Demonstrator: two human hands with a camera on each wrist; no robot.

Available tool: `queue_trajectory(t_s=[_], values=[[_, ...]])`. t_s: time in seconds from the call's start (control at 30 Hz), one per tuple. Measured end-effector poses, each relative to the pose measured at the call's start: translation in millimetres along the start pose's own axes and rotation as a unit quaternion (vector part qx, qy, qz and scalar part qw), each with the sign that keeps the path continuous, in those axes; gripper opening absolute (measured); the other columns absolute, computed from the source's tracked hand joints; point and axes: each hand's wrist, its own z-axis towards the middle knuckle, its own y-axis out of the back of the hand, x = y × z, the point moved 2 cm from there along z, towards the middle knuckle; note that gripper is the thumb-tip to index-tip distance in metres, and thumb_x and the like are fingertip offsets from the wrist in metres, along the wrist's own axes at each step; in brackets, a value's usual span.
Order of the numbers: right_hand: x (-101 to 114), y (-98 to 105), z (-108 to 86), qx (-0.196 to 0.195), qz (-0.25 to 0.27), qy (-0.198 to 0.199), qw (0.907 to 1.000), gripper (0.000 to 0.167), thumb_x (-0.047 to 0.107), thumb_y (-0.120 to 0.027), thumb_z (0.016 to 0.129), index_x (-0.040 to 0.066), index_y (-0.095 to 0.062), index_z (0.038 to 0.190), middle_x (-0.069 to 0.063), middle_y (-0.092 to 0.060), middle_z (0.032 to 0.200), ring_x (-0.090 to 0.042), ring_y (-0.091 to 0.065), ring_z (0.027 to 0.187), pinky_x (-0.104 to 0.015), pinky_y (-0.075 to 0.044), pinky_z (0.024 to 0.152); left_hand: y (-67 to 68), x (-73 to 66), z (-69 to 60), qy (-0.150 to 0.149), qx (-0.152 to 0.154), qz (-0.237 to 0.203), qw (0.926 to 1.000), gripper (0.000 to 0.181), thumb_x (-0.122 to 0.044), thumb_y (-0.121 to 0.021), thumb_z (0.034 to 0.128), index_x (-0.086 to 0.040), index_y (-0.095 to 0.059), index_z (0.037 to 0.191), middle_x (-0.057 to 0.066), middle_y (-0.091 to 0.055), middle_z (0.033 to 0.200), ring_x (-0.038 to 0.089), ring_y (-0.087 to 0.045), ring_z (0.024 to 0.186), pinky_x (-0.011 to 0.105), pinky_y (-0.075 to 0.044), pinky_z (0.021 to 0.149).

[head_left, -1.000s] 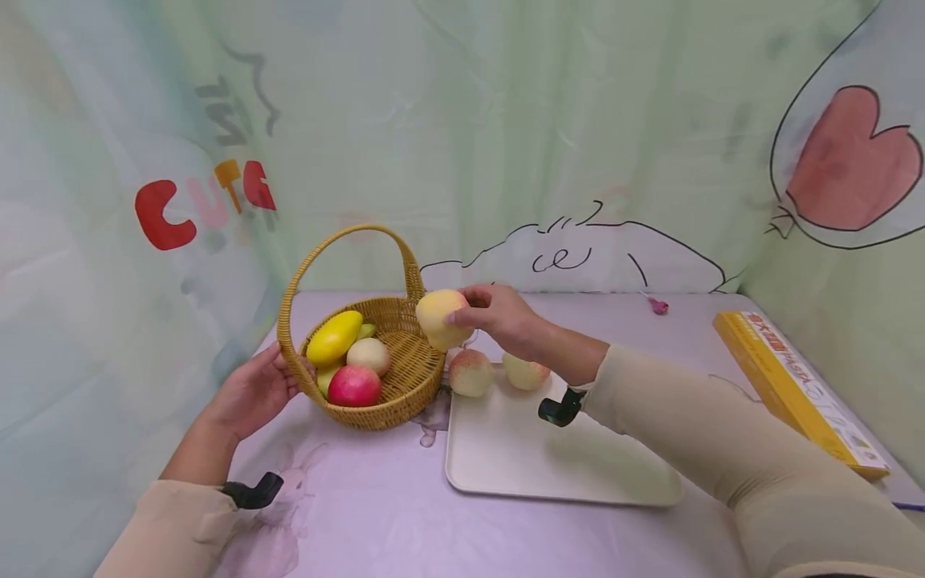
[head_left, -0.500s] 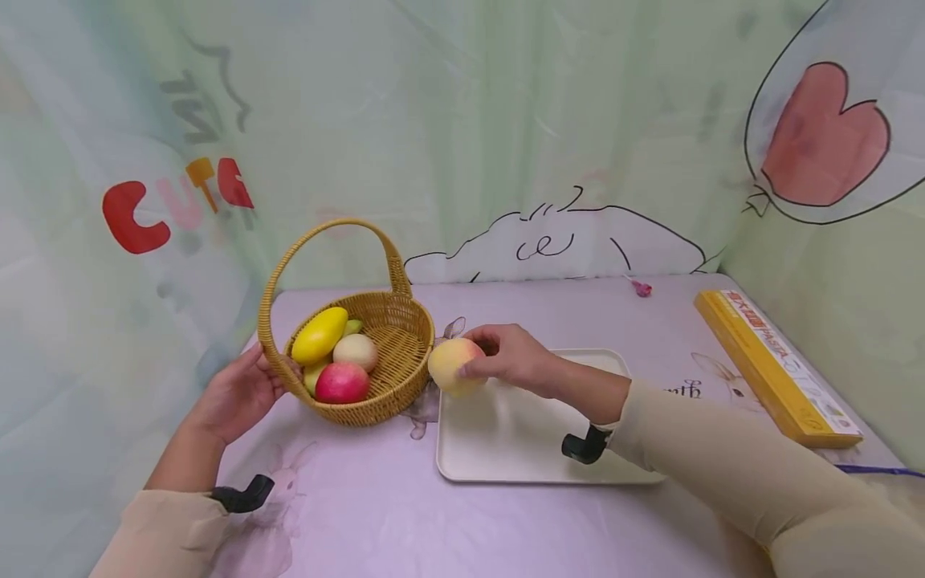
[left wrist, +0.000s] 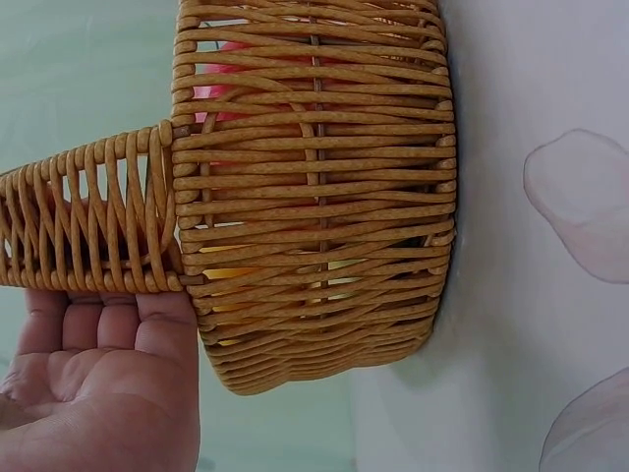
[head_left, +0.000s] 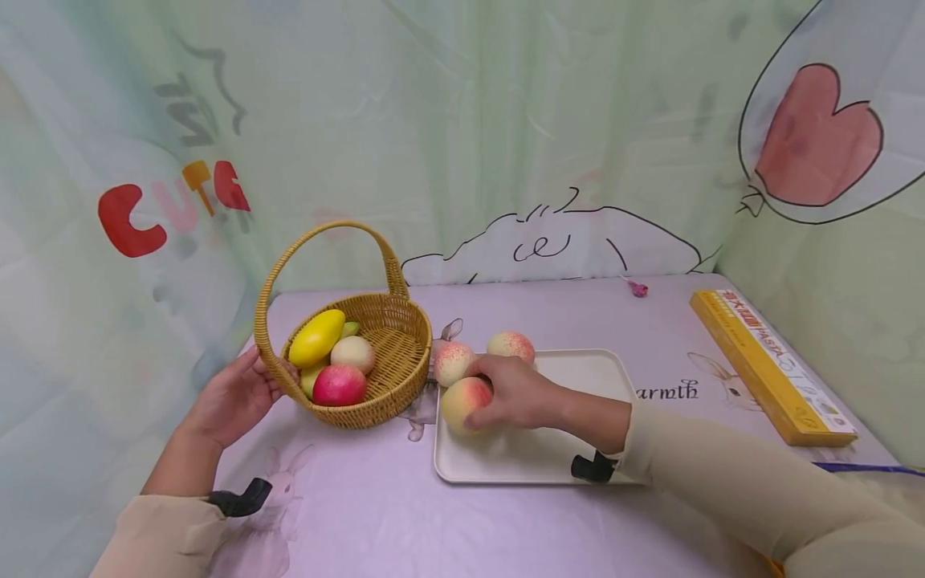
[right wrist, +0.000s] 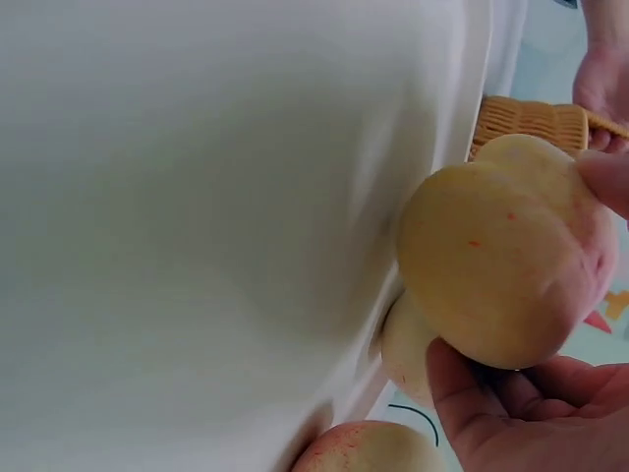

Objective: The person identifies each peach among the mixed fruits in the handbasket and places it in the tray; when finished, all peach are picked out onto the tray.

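A yellow-pink peach [head_left: 462, 405] is pinched between the thumb and fingers of my right hand [head_left: 516, 393], low over the left part of a cream tray [head_left: 571, 470]. Two more peaches, a speckled left one [head_left: 453, 364] and a right one [head_left: 511, 345], sit at the tray's far left edge. My left hand [head_left: 238, 397] holds the handle base of a wicker basket [head_left: 376, 409], its fingers passing behind the handle [left wrist: 88, 216]. Inside the basket are a yellow mango-like fruit [head_left: 316, 339], a pale round fruit [head_left: 353, 355], a red fruit [head_left: 340, 385] and partly hidden greenish fruit.
A yellow pasta box [head_left: 773, 369] lies along the right side of the table [head_left: 376, 514]. Near the back edge is a small pink item [head_left: 637, 288]. Printed curtains [head_left: 462, 120] hang behind and on both sides.
My right hand has brought the peach from beside the basket's rim down and toward me, over the tray. My left hand keeps its place at the basket. The head view has shifted slightly.
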Motion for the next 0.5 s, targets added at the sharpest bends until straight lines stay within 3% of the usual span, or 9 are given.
queue_trajectory(t_s=[0.23,0.5], values=[[2.5,-1.4,-1.8,0.015,-0.011,0.000,0.9998,0.048,0.030,-0.089,0.069,0.013,-0.070,0.110,0.007,-0.068,0.100,-0.010,-0.061,0.089,-0.029,-0.053,0.083,-1.0,0.6,0.0,0.000,-0.012,0.006,0.9999,0.043,-0.027,-0.020,0.1137,-0.018,-0.061,0.121,0.000,-0.074,0.115,0.015,-0.068,0.109,0.025,-0.052,0.103],[3.2,5.5,-6.1,0.014,0.002,0.008,0.9999,0.051,0.031,-0.088,0.073,0.009,-0.067,0.114,0.000,-0.063,0.100,-0.025,-0.060,0.098,-0.034,-0.049,0.086,-1.9,-0.5,0.7,-0.004,-0.011,0.009,0.9999,0.044,-0.028,-0.020,0.1138,-0.018,-0.062,0.119,0.000,-0.075,0.114,0.015,-0.067,0.109,0.024,-0.052,0.100]])
